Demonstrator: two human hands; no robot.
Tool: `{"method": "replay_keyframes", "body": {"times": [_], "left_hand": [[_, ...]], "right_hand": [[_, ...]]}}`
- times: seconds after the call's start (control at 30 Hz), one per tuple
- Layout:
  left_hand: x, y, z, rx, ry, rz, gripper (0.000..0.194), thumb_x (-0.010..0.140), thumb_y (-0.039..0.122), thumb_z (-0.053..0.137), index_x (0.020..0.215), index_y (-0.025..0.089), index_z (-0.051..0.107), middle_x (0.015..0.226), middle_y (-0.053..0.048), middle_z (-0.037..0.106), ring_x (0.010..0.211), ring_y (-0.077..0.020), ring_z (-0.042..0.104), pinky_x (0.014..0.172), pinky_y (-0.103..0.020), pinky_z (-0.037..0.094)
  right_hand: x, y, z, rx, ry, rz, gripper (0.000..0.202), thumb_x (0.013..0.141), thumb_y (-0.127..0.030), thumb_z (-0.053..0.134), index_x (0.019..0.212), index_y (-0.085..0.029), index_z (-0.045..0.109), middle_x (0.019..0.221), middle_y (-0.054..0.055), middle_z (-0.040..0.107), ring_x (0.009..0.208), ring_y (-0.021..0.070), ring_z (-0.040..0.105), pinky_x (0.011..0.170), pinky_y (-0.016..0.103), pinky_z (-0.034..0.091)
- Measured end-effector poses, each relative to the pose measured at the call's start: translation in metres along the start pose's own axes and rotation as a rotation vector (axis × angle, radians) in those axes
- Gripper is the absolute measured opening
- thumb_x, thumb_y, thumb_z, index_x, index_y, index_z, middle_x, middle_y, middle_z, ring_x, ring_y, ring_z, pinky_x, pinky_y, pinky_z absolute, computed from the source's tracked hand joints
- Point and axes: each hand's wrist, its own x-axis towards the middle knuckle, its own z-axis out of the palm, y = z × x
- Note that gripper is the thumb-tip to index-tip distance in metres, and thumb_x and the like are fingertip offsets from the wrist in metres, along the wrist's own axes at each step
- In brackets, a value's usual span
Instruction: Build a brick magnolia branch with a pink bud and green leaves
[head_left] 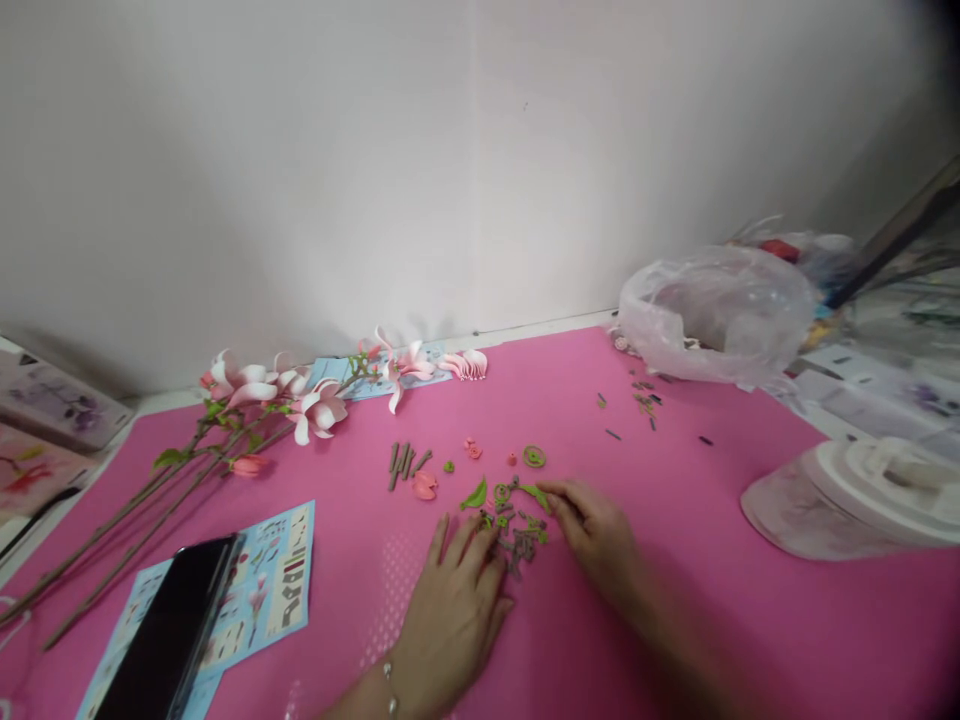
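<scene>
My left hand (454, 605) lies palm down with its fingers stretched out, the fingertips at the left edge of a pile of small grey-brown and green plastic pieces (523, 545). On the pile's other side, my right hand (596, 530) has thumb and forefinger closed on the end of a green plastic leaf (534, 494). A second green leaf (475, 495) lies just beyond my left fingertips. Behind the pile are a green ring (534, 457), a coral petal piece (424, 485) and several brown stem pieces (405, 461).
Assembled pink magnolia stems (319, 408) lie at the left on the pink mat (352, 520). A black phone (172, 625) rests on an instruction sheet (296, 560). At the right are a plastic bag (712, 300), a white lidded tub (810, 510) and scattered small parts (645, 403).
</scene>
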Motion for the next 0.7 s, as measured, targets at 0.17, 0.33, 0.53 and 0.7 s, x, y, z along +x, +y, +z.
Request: {"method": "replay_keyframes", "body": {"times": [0.17,0.33,0.53,0.7], "left_hand": [[-0.002,0.001,0.000,-0.071,0.055,-0.026,0.019,0.086,0.023,0.052,0.101,0.018,0.063,0.111,-0.009,0.065,0.114,-0.0291,0.052,0.100,-0.059,0.035],[-0.012,-0.003,0.002,-0.107,0.113,-0.015,0.012,0.085,0.014,0.050,0.089,0.016,0.061,0.095,-0.008,0.065,0.095,-0.0247,0.056,0.097,-0.057,0.037],[-0.031,-0.010,0.006,-0.127,0.019,-0.023,0.010,0.086,0.017,0.050,0.091,0.015,0.059,0.087,-0.011,0.061,0.079,-0.0244,0.053,0.069,-0.043,0.047],[-0.031,-0.004,0.007,-0.244,-0.082,-0.073,0.022,0.083,0.030,0.058,0.099,0.016,0.058,0.099,-0.012,0.059,0.087,-0.0266,0.053,0.075,-0.044,0.047]], "right_hand": [[-0.002,0.002,-0.002,0.017,-0.028,0.049,0.032,0.088,-0.017,0.034,0.104,-0.020,0.061,0.082,0.004,0.066,0.074,0.0175,0.062,0.067,0.028,0.047],[-0.003,0.003,-0.007,0.010,-0.138,0.024,0.024,0.082,-0.014,0.036,0.080,-0.020,0.059,0.061,-0.002,0.058,0.056,0.0138,0.055,0.054,0.023,0.039],[-0.005,-0.011,-0.011,-0.022,-0.293,-0.066,0.007,0.076,-0.021,0.056,0.072,-0.021,0.062,0.056,-0.005,0.053,0.051,0.0108,0.047,0.051,0.021,0.031],[-0.005,-0.015,-0.009,-0.168,-0.356,-0.102,0.005,0.077,-0.021,0.058,0.078,-0.022,0.063,0.069,-0.002,0.063,0.061,0.0138,0.055,0.057,0.023,0.034]]}}
